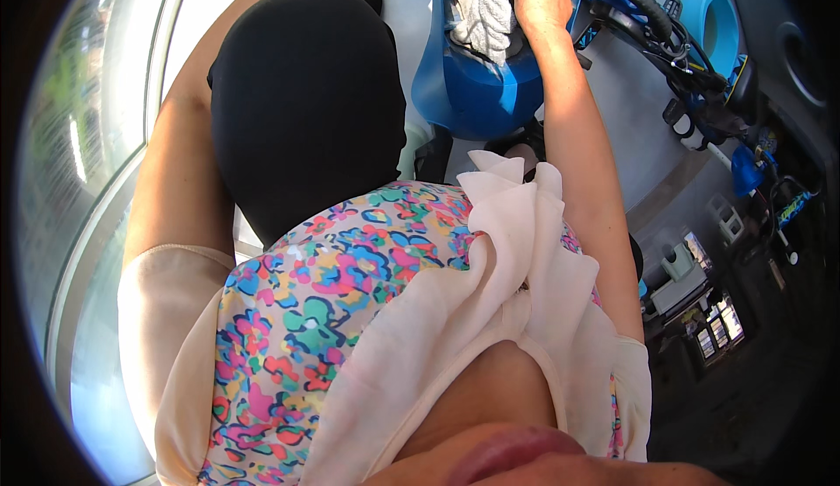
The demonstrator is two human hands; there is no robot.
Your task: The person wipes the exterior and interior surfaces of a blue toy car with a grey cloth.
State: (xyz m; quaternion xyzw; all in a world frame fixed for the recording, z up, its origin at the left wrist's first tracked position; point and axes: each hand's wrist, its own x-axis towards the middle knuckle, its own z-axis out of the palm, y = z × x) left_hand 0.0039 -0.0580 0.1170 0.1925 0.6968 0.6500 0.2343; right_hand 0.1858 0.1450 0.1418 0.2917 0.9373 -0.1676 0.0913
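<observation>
My right hand is at the top of the view, its fingers curled against a grey-white textured cloth. The fingertips are hidden. That cloth lies bunched in the opening of a blue plastic bucket and hangs over its near side. Down the left side runs my left arm, which passes out of the top of the frame, so my left hand is out of view. A large rounded shape in black fabric rises between that arm and the bucket.
A bicycle stands on the grey floor to the right of the bucket. Beyond it is a light-blue tub beside a dark appliance front. A framed glass pane curves along the left.
</observation>
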